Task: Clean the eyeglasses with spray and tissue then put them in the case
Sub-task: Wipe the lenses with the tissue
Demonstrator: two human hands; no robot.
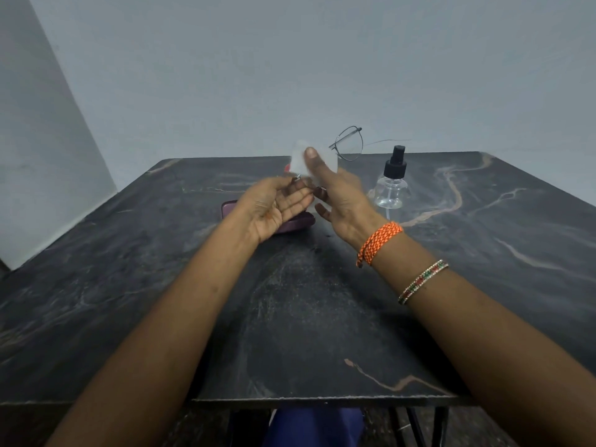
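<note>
Pale grey walls meet behind a dark marble-patterned table streaked with tan veins. Toward the left of its middle lies a purple eyeglass case, flat on the surface and mostly hidden under the left hand. That hand is raised above the case, palm turned up, its fingertips pinched on the lower part of the eyeglasses, where a small bit of metal shows between them. Just to its right, the right hand grips a white tissue, the thumb pressed against the front of it and the fingers behind, with the tissue folded over one lens. The other lens, thin-rimmed in dark wire, sticks up clear of the tissue, and one temple arm runs off to the right in the air. An orange braided wristband and a red-and-green beaded bangle circle the right wrist. Further right, a clear spray bottle with a black pump top stands upright on the table, near the right hand but apart from it.
</note>
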